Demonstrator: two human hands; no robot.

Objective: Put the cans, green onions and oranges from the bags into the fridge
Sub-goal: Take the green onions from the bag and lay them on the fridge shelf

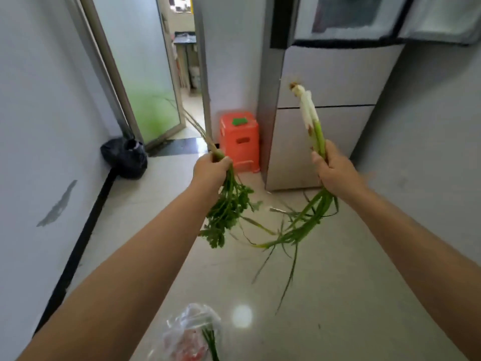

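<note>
Both hands loaded, facing the fridge (325, 105). Right hand (335, 170) is clamped round the green onions (311, 113) mid-stalk: white root ends stick up above the fist, green tops droop below it and trail toward the floor. Left hand (210, 169) is fisted on a leafy herb bunch (229, 207), looks like cilantro; thin roots above the fist, leaves hanging under it.

Step in hand, as I read it: carry the onions to the fridge. Top door (442, 19) hangs open up and right of the right hand; the compartment interior is blurred, contents can't be read. The two lower doors ahead of the right hand look closed.

Doing it well:
- lift so the root end goes in first and the limp tops follow; they hang loose and could snag on the door seal or get pinched
- gather the trailing leaves before sliding in, a few stray blades hang well below the fist
- keep the two bunches apart; their tips nearly tangle between the hands
- herb isn't in the task list, so onions get priority

Containers: clear plastic bag (192, 332) on the floor, below and behind the left hand, holds a few green stalks plus something red, too blurred to name. Knotted black bag (125, 160) sits by the wall, left of the left hand; contents hidden. No cans or oranges visible.
</note>
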